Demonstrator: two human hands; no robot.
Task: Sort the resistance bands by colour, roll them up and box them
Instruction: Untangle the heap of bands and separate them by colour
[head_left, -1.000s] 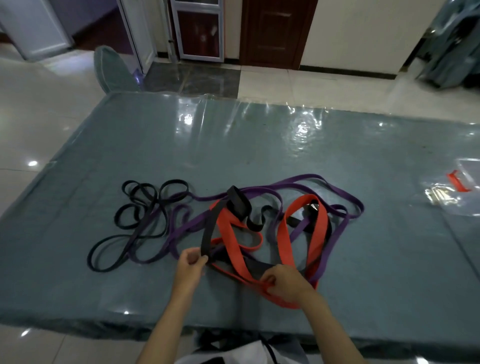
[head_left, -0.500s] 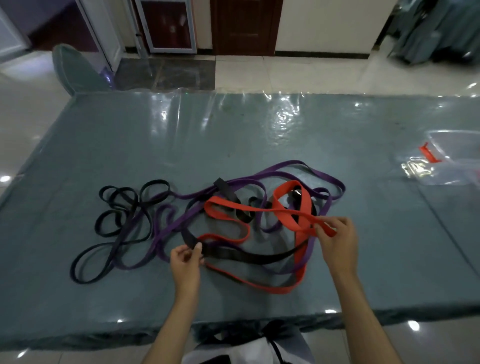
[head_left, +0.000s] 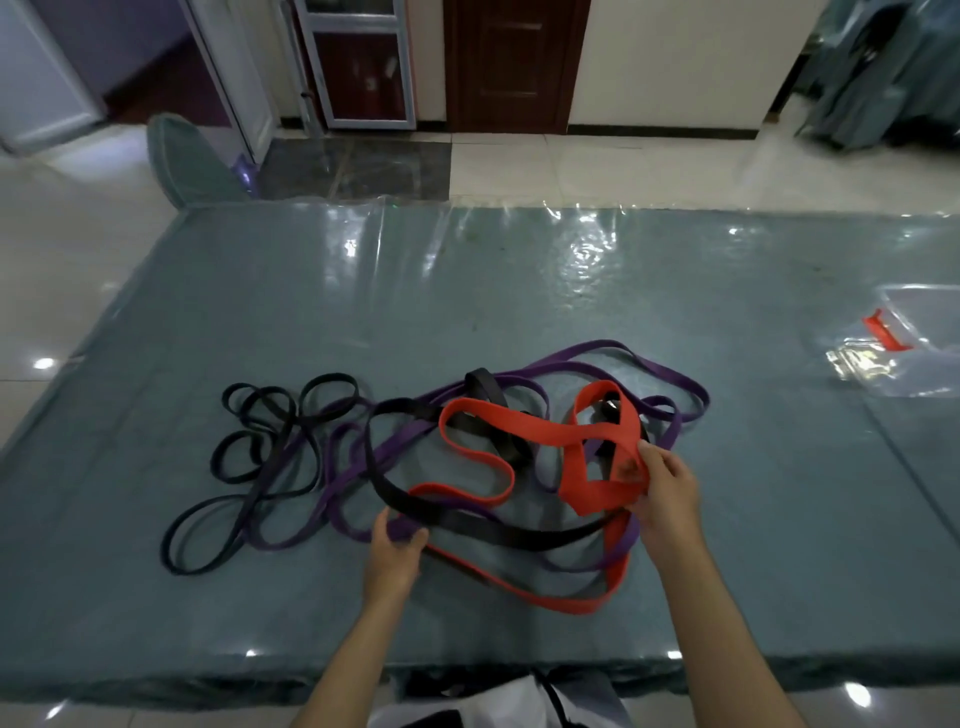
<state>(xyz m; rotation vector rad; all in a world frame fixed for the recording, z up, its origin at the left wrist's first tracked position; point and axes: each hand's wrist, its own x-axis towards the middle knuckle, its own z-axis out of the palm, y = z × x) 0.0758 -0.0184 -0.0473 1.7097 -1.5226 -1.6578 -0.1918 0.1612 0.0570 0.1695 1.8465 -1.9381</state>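
Lying tangled on the teal table cover (head_left: 519, 291), the red resistance band (head_left: 530, 431) crosses a wide black band (head_left: 467, 519) and the purple bands (head_left: 649, 366), near the front edge. The right hand (head_left: 662, 493) pinches a red loop, which now stands bunched and lifted higher than half a second ago. The left hand (head_left: 395, 545) has let go of the black band's end and now curls around a purple strand just beside it. The thin black bands (head_left: 270, 431) lie to the left, unchanged. A clear plastic bag (head_left: 898, 348) sits at the far right.
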